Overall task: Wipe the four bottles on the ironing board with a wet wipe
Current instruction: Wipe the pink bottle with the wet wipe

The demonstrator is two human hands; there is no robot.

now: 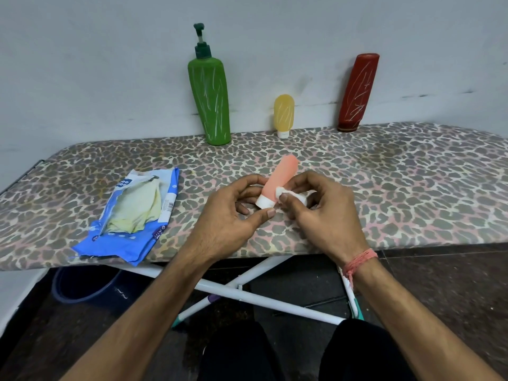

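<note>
Your left hand (233,213) grips the pink bottle (280,180) near its white cap, holding it tilted over the near middle of the ironing board (412,188), while your right hand (316,210) pinches a folded white wet wipe (287,192) against its lower side. You appear to be mid-wipe on this one; next, likely rub along its smooth body. The board's cloth is leopard-printed. At the far edge stand the tall green pump bottle (210,105), the scratched red bottle (357,92) and the small yellow bottle (283,114). The crinkled blue wipe packet (132,215) lies left.
</note>
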